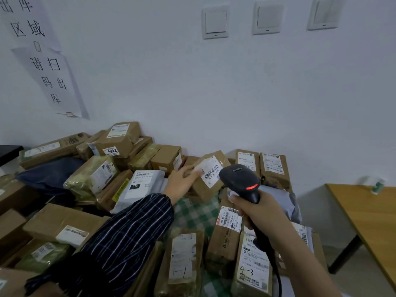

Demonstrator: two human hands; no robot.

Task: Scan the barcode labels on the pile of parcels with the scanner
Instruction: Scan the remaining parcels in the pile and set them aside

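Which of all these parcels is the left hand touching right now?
The tilted brown box in the middle of the pile, its barcode label facing the scanner; the left hand rests on its left end.

A green-and-white checked cloth covers what is probably a tabletop, though the surface beneath is hidden. The pile of parcels lies on the cloth: brown cartons and grey mailer bags. To the right, apart, a wooden tabletop carries a small, blurred green-and-white object.
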